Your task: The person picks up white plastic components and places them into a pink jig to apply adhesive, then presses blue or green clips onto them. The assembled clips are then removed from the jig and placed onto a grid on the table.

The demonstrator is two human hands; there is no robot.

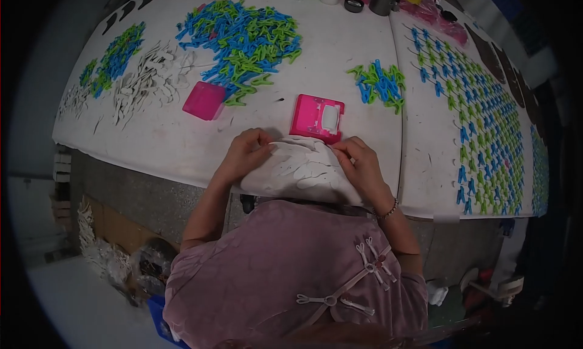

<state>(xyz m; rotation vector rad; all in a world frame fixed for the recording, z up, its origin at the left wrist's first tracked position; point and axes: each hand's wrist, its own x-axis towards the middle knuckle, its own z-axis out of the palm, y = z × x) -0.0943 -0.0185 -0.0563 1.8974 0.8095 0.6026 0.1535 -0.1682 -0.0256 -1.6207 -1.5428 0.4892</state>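
Several flat white pieces lie in a loose pile at the table's front edge, between my hands. My left hand is at the pile's left side, with thumb and fingertips pinched on a white piece. At the upper right of the pile, the fingers of my right hand are closed together; what they hold is too small to make out. Just beyond the pile stands a pink box with a white block in its right part. A pink lid lies farther left.
A large heap of blue and green clips lies at the back left, a smaller clip heap at the back right. White strips are spread on the left. Rows of clips cover the right table. Bottles and cups stand at the back.
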